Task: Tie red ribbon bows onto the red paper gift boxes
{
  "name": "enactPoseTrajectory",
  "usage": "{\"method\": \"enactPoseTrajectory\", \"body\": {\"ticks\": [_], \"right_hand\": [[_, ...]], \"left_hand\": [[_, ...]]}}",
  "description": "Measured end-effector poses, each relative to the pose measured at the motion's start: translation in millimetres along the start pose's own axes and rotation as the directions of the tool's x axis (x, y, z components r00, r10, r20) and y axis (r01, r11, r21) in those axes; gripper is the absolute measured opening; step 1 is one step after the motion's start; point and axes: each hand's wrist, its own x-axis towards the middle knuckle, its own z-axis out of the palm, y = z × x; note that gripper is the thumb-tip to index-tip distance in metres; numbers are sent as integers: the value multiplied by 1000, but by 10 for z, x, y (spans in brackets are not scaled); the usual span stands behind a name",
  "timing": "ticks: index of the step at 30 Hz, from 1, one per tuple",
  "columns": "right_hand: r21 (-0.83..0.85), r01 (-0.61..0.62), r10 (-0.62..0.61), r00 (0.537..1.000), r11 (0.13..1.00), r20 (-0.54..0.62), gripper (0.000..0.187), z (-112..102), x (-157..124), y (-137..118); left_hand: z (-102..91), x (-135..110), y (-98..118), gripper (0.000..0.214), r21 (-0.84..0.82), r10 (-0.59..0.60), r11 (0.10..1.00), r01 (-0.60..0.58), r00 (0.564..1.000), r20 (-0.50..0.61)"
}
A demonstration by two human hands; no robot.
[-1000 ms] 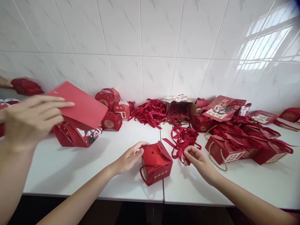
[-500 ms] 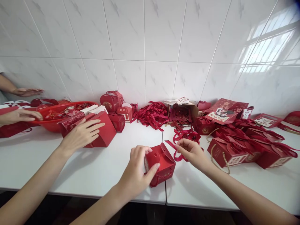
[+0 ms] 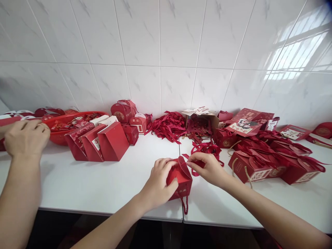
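My left hand (image 3: 159, 183) is closed around a small red gift box (image 3: 183, 183) that stands near the table's front edge. The thumb and fingers lie over the box's top and left side, and a dark red cord handle (image 3: 185, 204) hangs down its front. Between the thumb and finger of my right hand (image 3: 204, 168) is a red ribbon (image 3: 185, 156), held against the box's raised top flap (image 3: 183, 166). Much of the ribbon is hidden by the hand. Just behind lies a loose bunch of red ribbons (image 3: 204, 148).
At the left, a co-worker's hand (image 3: 27, 136) is near a red basin (image 3: 58, 138) of small packets. Several larger red boxes (image 3: 114, 141) stand beside it. More ribbon (image 3: 168, 126) lies by the wall, next to an open carton (image 3: 214, 121). Ribbon-tied boxes (image 3: 251, 164) fill the right.
My right hand has brought the ribbon left to the box's flap. The box has turned slightly, and its cord now hangs in front. The co-worker's hand has left the larger boxes, moving left.
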Motion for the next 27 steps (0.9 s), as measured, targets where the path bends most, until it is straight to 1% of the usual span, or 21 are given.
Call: {"method": "enactPoseTrajectory", "body": {"ticks": [3,5,8,10,12,15,17,18,21,22,23,24,25,27], "right_hand": [[-43,-6,6,1000,999,19,14,4,-2,-52],[-74,5,-3,1000,997,27,13,14,2,-77],[-106,34,-30,999,994,35,12,39,15,-97],[-123,50,-45,998,991,44,12,58,19,-98],[-129,62,-57,997,990,43,13,73,21,-91],[-97,76,-80,996,992,-32,14,83,41,-92],[-26,74,-75,995,997,-63,21,81,78,-121],[33,60,-59,997,998,-44,22,77,103,-148],[269,-43,16,995,962,102,24,33,177,-276],[344,-80,35,990,936,135,26,0,191,-332],[410,-101,46,989,906,143,27,-47,195,-393],[466,-100,47,991,879,124,28,-110,186,-459],[511,-74,38,996,857,80,27,-189,165,-528],[562,35,3,998,827,-67,23,-387,87,-674]], "left_hand": [[-42,41,4,44,-44,-28,999,29,999,27],[-63,73,4,44,-67,-59,996,63,997,51],[-56,134,-4,29,-103,-111,988,117,992,61],[-27,178,-12,20,-122,-125,984,129,991,43],[6,216,-24,16,-130,-108,986,108,994,7],[27,260,-26,16,-161,-55,986,44,996,-67],[-5,281,3,16,-191,-19,982,-3,993,-115],[-38,287,30,16,-199,1,980,-30,990,-143],[-185,267,129,17,-175,60,979,-108,964,-258],[-237,244,152,16,-169,71,978,-125,954,-291],[-282,213,163,15,-168,73,977,-128,951,-301],[-316,175,158,16,-171,68,978,-121,956,-284],[-335,133,137,21,-176,61,979,-106,968,-243],[-321,53,55,37,-187,31,981,-55,991,-128]]}}
